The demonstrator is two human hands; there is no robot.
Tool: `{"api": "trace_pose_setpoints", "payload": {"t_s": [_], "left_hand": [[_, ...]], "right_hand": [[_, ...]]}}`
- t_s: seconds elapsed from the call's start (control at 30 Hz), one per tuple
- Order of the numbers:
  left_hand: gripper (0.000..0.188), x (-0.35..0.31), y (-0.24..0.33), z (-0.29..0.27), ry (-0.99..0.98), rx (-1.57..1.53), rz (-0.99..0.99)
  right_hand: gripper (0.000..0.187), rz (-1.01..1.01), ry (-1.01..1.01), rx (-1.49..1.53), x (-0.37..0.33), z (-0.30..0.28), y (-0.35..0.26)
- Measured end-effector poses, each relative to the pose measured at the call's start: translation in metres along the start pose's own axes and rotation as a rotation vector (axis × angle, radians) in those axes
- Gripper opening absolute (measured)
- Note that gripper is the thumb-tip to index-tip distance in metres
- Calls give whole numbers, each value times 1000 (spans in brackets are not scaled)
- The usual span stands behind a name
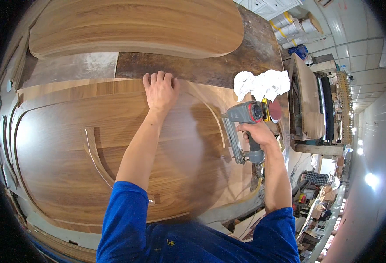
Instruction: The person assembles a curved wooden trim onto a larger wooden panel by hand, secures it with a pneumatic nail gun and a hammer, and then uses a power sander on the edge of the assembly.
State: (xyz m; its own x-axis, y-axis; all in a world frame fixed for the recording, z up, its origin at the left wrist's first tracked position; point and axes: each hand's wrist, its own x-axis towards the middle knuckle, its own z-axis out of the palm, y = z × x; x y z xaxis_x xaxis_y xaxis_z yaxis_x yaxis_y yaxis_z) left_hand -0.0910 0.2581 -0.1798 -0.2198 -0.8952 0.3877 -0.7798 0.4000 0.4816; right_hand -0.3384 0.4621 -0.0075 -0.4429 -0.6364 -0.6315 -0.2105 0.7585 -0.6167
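Note:
A large wood-grain panel (65, 166) with a rounded outline lies on the workbench before me. My left hand (160, 92) rests at its far edge, fingers bent over the edge and gripping it. In my right hand (258, 133) is a grey and black nail gun (245, 113), held by its handle over the panel's right end, its magazine slanting down on the left. An air hose (259, 186) joins the handle's lower end. A thin curved wooden strip (215, 116) lies on the panel left of the nail gun. Another curved piece (97, 158) lies left of my left forearm.
A second rounded wood panel (136, 26) lies at the far side of the dark workbench (166, 65). White crumpled cloth (265, 85) sits beyond the nail gun, near a reddish round pad (275, 110). Wrapped rolls (289, 30) stand at the far right. A person (320, 178) is farther off.

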Motion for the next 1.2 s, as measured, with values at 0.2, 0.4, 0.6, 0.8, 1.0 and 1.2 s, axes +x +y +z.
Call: {"api": "trace_pose_setpoints", "payload": {"t_s": [0.2,0.4,0.6,0.8,1.0,1.2], "left_hand": [[23,-1,0,3,-12,-15,-26],[23,-2,2,-4,-15,11,-56],[23,-2,0,-3,-19,-11,-61],[22,-2,0,-2,-20,2,-61],[22,-2,-9,-4,3,4,-38],[20,-5,2,1,-28,-34,48]], "right_hand": [[23,-199,11,47,18,10,-24],[23,-116,-42,-51,66,34,-67],[20,-84,-134,-56,67,43,-78],[21,-82,-124,-117,61,47,-81],[50,-207,85,-102,30,34,-67],[79,-455,547,-392,46,-13,49]]}}
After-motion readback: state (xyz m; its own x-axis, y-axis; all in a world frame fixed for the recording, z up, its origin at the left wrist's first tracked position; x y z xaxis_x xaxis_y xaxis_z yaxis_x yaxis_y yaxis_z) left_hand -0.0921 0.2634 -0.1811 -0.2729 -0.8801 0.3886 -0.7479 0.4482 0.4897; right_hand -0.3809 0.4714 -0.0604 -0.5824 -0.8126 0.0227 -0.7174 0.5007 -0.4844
